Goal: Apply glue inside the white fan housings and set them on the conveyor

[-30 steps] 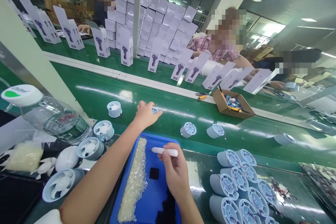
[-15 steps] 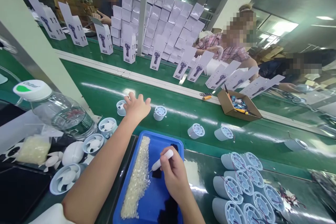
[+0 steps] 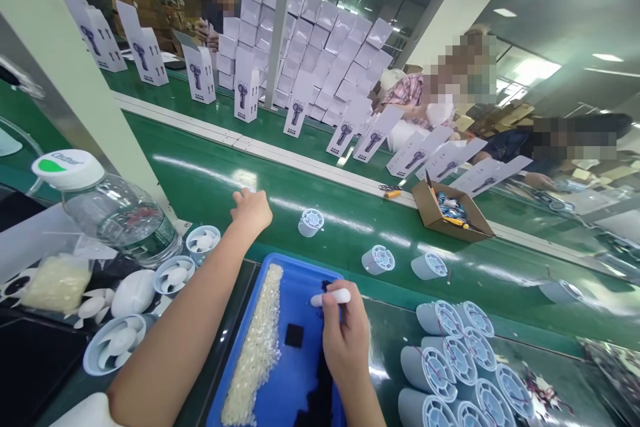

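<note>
Over the green belt, my left hand reaches forward with its fingers curled inward; whatever they close on is hidden behind the hand. My right hand grips a white pen-shaped tool, held tilted above the right side of a blue tray. Small translucent pellet-like pieces fill the tray's left side. A black square pad lies near its middle, and more black pieces gather along the right side. Just right of my left hand stands a light-blue round housing.
Several light-blue housings with wires stand grouped on the right. White fan parts and a large plastic bottle are on the left. A cardboard box of tools and a row of white boxes stand farther back, with people behind.
My left hand has curled its fingers, and the fan housing beside it is now out of sight. My right hand has moved the white tool rightward, away from the black square pad.
</note>
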### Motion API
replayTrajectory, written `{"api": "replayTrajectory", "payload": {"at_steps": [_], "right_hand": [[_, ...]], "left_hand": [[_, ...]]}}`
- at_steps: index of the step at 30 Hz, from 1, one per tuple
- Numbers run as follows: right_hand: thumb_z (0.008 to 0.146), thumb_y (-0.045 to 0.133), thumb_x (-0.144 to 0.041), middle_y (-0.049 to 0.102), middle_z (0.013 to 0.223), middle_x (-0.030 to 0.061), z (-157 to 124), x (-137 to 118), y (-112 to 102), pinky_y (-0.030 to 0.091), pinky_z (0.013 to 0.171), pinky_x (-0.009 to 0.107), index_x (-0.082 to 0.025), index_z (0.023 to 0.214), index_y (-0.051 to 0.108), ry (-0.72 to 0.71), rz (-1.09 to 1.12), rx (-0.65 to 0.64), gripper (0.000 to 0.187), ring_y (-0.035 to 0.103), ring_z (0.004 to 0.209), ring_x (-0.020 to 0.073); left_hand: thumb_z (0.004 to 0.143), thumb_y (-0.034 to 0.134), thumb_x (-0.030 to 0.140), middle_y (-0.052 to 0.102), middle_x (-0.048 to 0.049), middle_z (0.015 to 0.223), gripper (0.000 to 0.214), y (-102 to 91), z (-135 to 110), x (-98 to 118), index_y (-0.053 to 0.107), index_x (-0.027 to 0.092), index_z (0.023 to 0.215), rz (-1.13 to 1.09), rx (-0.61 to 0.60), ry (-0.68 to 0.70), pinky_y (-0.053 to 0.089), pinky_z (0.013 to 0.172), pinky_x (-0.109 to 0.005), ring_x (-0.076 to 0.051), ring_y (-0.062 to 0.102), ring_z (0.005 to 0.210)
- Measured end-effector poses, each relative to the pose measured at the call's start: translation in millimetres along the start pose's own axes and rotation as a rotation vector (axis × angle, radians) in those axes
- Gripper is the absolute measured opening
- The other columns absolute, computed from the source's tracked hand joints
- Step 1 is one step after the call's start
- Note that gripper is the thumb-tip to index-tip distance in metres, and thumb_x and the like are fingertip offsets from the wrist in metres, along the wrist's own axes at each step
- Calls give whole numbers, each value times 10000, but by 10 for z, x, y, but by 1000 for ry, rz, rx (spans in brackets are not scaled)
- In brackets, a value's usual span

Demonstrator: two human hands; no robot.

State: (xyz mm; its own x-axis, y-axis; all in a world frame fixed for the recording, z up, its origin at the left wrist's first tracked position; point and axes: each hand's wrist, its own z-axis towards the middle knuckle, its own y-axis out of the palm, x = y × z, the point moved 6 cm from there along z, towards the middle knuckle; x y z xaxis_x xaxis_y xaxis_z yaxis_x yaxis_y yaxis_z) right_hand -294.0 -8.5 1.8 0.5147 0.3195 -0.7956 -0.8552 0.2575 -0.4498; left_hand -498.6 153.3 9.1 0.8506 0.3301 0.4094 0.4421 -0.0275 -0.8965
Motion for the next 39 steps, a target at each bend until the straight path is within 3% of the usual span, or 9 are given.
{"api": "replayTrajectory", "payload": {"at_steps": [6, 10, 14, 19, 23, 29, 31, 35, 39], "right_hand": [[951, 393, -336, 531, 733, -6, -24, 178, -90, 404, 597, 261, -204, 908, 497, 123, 15, 95, 173, 509, 636, 140], [947, 406, -336, 524, 709, -11, 0, 136, -72, 399, 587, 258, -205, 887, 508, 98, -9, 74, 176, 500, 621, 140], [942, 416, -328, 526, 709, -9, 22, 104, -72, 409, 588, 260, -208, 874, 512, 82, -32, 81, 168, 505, 623, 143], [935, 434, -285, 550, 737, -5, 5, 80, -30, 425, 611, 259, -211, 877, 517, 43, -7, -9, 125, 533, 652, 141], [928, 438, -242, 533, 763, -7, -43, -6, -111, 427, 613, 246, -218, 903, 512, -18, 41, 76, 82, 526, 669, 133], [864, 571, -202, 574, 753, -12, -62, -209, 44, 443, 597, 231, -221, 856, 554, -102, 131, -286, 27, 550, 663, 127], [856, 587, -192, 593, 799, 3, -56, -204, -31, 473, 647, 253, -229, 891, 570, -115, 191, -186, 54, 576, 724, 143], [892, 526, -183, 574, 970, 45, -89, -60, -275, 530, 746, 345, -241, 999, 556, -70, 357, 196, 125, 616, 854, 177], [919, 491, -211, 552, 1062, 73, -107, 61, -343, 563, 750, 379, -217, 1052, 541, 30, 446, 353, 142, 659, 865, 193]], "left_hand": [[803, 444, 246, 565, -132, 1039, 221, -305, -57, 186, 630, 209, 917, -385, 208, 215, 413, 914, -434, -285, 519, 1042], [802, 494, 394, 602, -67, 995, 246, -405, -173, 299, 630, 237, 934, -887, 47, 249, 504, 704, -350, -215, 590, 846], [758, 596, 404, 627, -58, 976, 248, -449, -306, 423, 632, 209, 907, -1241, -111, 222, 533, 678, -320, -196, 614, 854], [698, 715, 347, 643, -81, 1011, 318, -425, -399, 534, 556, 202, 933, -1476, -254, 207, 541, 662, -318, -202, 637, 858], [684, 740, 317, 648, -77, 953, 345, -379, -410, 558, 468, 196, 856, -1575, -266, 169, 523, 640, -299, -184, 627, 823], [759, 638, 307, 604, -22, 803, 161, -157, -433, 693, 566, 164, 780, -1640, -459, 161, 482, 664, -243, -115, 572, 739], [739, 647, 299, 569, 3, 715, 158, -79, -456, 732, 573, 161, 756, -1504, -483, 198, 451, 626, -230, -98, 540, 668], [723, 642, 307, 571, 4, 687, 181, 48, -534, 796, 581, 142, 764, -1254, -528, 233, 442, 627, -249, -97, 527, 624], [742, 627, 376, 584, -15, 735, 248, 118, -626, 871, 584, 138, 798, -1148, -606, 282, 458, 635, -275, -111, 532, 643]]}}
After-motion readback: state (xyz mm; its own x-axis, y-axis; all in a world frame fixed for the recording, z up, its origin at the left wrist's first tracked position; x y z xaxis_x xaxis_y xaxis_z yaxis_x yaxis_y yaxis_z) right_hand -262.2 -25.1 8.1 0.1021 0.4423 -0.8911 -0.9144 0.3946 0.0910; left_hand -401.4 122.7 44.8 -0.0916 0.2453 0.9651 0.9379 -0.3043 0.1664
